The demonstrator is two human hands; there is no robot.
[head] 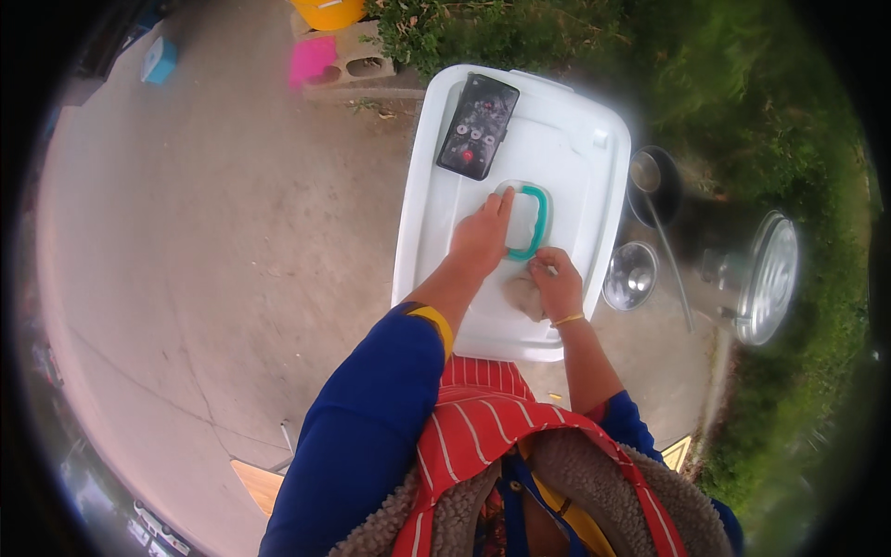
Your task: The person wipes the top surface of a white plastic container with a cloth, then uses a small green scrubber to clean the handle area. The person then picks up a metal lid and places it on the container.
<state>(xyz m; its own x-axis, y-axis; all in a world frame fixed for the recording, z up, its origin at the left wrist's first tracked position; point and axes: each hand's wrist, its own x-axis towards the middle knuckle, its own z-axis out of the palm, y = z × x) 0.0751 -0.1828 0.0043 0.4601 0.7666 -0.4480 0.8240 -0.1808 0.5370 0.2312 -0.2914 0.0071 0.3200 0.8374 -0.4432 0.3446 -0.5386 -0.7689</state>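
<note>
A small rectangular lid or container with a teal rim (pixel 540 221) lies on the white plastic bin lid (pixel 456 278) in front of me. My left hand (pixel 482 233) holds its left side, the index finger stretched along the far end and the thumb by the near end. At the near right corner, the fingertips of my right hand (pixel 559 282) are drawn together and touch or almost touch the teal rim; whether they pinch it is too small to tell. A blurred beige patch (pixel 522 296) shows beside my right palm, and I cannot tell what it is.
A phone (pixel 479 127) with a lit screen lies at the far left of the bin lid. To the right stand a dark pan (pixel 669 177), a round metal pot lid (pixel 631 276) and a large metal pot (pixel 768 278). Concrete blocks (pixel 369 43) and shrubs lie beyond.
</note>
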